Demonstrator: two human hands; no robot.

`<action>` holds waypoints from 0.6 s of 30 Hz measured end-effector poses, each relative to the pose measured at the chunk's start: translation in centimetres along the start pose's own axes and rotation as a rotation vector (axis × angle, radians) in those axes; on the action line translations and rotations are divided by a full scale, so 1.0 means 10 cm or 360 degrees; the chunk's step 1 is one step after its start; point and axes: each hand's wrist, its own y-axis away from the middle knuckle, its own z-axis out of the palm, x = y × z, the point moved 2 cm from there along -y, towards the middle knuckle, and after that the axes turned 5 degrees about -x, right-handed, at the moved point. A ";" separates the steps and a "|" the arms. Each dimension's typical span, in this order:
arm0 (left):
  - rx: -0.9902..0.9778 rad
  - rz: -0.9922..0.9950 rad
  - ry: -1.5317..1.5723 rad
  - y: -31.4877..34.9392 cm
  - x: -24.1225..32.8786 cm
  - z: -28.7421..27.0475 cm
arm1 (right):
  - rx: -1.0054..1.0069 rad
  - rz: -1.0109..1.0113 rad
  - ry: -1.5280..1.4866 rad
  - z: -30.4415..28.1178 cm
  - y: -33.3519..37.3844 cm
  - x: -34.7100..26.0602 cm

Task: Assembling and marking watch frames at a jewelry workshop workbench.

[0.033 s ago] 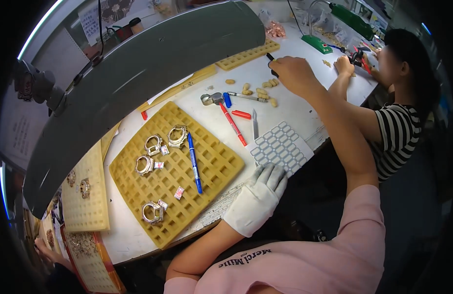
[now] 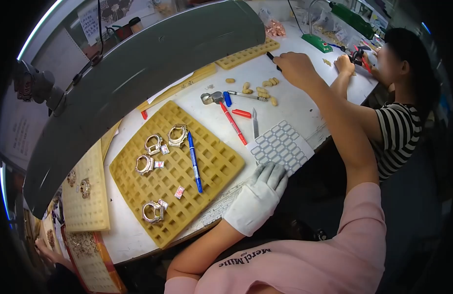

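Note:
My left hand (image 2: 256, 198) wears a white glove. Its fingers lie stretched over the lower edge of a white sheet of blue-bordered labels (image 2: 281, 146) at the table's front edge. Farther away, my bare right hand (image 2: 295, 69) is closed on a small black object (image 2: 271, 60), mostly hidden by the fingers. A yellow grid tray (image 2: 212, 147) lies to the left, bearing several stone-set watch cases (image 2: 177, 135), small paper tags (image 2: 179, 192) and a blue marker (image 2: 194, 164). A red marker (image 2: 232, 122) and a grey knife-like tool (image 2: 255, 123) lie beyond the sheet.
A large grey lamp hood (image 2: 153, 63) arches over the back. Peanuts (image 2: 262, 91), a metal loupe (image 2: 212, 98) and a silver pen (image 2: 247, 96) lie mid-table. Another yellow tray (image 2: 84, 215) stands left. At right, a person in a striped shirt (image 2: 400, 127) works near a green lamp (image 2: 317, 43).
My right hand has shifted slightly up and away with the black object, whose tilt has changed a little. My left hand and the label sheet look the same.

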 end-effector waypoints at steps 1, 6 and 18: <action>0.0003 -0.0021 0.0000 0.01 0.00 -0.01 | -0.0232 0.0086 0.0206 0.13 -0.06 0.15; 0.0011 -0.0019 -0.0084 0.01 0.00 0.04 | -0.0813 0.0452 0.0527 0.73 -0.07 0.65; 0.0064 -0.0020 -0.0159 0.00 0.00 0.08 | -0.0505 0.0244 0.0558 0.65 -0.09 0.75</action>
